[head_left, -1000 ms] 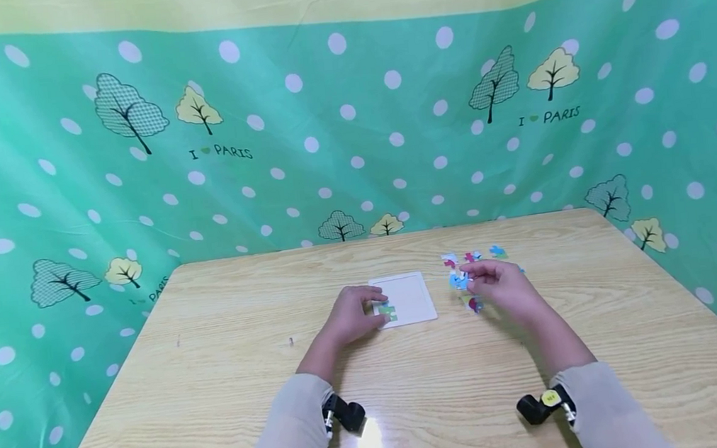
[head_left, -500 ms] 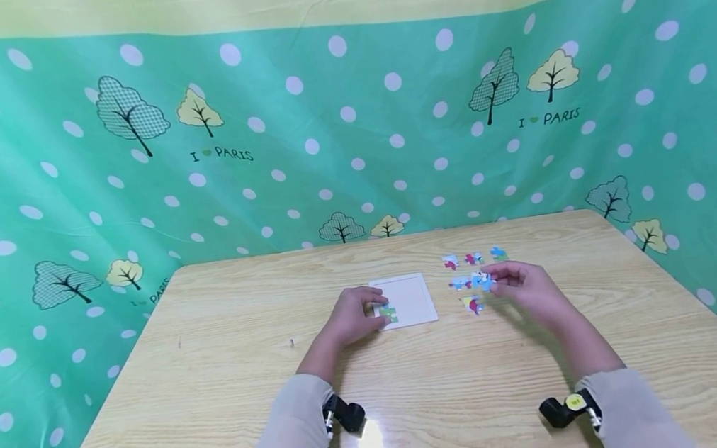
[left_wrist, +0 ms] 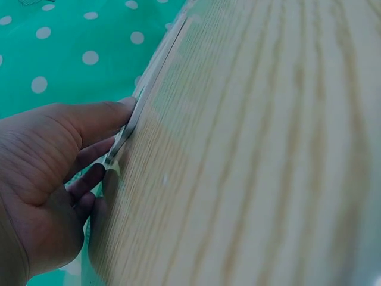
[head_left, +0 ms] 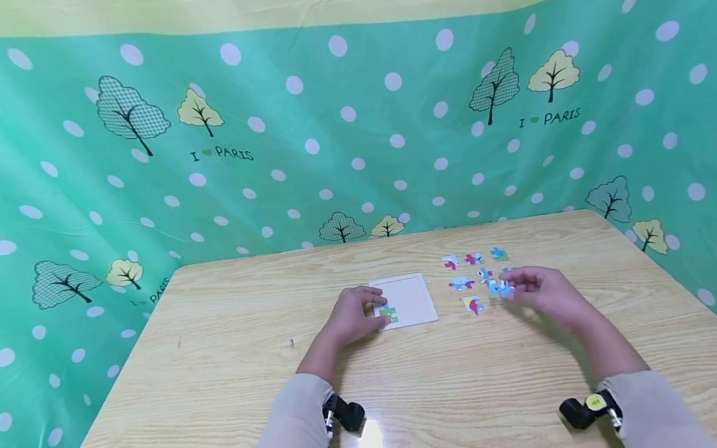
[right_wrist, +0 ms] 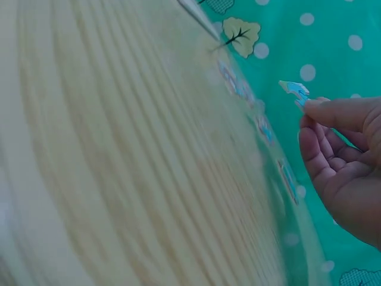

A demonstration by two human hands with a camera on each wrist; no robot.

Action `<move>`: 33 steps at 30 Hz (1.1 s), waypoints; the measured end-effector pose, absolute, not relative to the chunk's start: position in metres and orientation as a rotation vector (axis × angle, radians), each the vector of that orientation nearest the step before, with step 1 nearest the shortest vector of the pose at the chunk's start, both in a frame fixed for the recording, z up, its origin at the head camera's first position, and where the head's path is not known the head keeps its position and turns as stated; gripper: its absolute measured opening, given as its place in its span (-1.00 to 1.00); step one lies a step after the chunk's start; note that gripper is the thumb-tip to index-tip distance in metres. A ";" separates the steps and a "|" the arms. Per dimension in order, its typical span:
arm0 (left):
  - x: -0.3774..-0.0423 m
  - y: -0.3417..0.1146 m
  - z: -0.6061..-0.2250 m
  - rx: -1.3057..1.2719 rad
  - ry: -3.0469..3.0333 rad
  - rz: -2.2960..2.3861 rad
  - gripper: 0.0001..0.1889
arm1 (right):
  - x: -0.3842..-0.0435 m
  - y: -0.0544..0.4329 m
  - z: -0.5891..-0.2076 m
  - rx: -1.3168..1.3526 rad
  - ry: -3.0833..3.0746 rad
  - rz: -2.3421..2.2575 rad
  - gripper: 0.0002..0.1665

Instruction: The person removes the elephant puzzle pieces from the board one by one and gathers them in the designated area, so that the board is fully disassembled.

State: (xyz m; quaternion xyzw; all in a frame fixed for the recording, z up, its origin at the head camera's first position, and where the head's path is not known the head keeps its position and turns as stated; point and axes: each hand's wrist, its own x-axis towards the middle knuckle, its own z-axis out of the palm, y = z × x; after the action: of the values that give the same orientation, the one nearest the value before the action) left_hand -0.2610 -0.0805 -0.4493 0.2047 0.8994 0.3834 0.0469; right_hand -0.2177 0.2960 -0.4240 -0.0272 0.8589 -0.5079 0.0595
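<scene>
My right hand (head_left: 547, 294) pinches a small blue-and-white jigsaw piece (head_left: 498, 288) between thumb and fingertips. In the right wrist view this jigsaw piece (right_wrist: 296, 90) is held up, clear of the table. My left hand (head_left: 352, 318) grips the left side of a white square puzzle tray (head_left: 413, 301), thumb near its lower corner. Green jigsaw pieces (head_left: 389, 313) lie in the tray's lower left, partly behind the fingers. From the left wrist, the tray (left_wrist: 138, 110) shows as a thin edge against the thumb and fingers.
Loose jigsaw pieces lie right of the tray: a red-and-white one (head_left: 451, 262), a blue-green one (head_left: 498, 254), a yellow-and-red one (head_left: 472, 305) and several others. The wooden table (head_left: 231, 377) meets a green dotted cloth (head_left: 288, 152) at the back.
My right hand has moved rightward and slightly nearer with the pinched jigsaw piece, uncovering loose pieces on the table. The left hand and the tray have stayed put.
</scene>
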 end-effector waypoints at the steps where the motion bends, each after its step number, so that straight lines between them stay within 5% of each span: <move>1: -0.261 -0.081 -0.449 0.620 2.743 1.170 -0.66 | -0.218 0.297 -0.424 -0.090 2.596 -1.531 -0.42; 33: -0.262 -0.081 -0.451 0.619 2.747 1.127 -0.65 | -0.227 0.298 -0.430 -0.276 2.771 -1.099 -0.54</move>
State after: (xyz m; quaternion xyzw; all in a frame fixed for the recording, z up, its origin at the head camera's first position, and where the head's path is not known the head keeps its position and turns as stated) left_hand -0.2622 -0.0807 -0.4508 0.2039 0.9043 0.3710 0.0541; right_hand -0.2267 0.2983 -0.4302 -0.0920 0.9231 -0.3661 0.0740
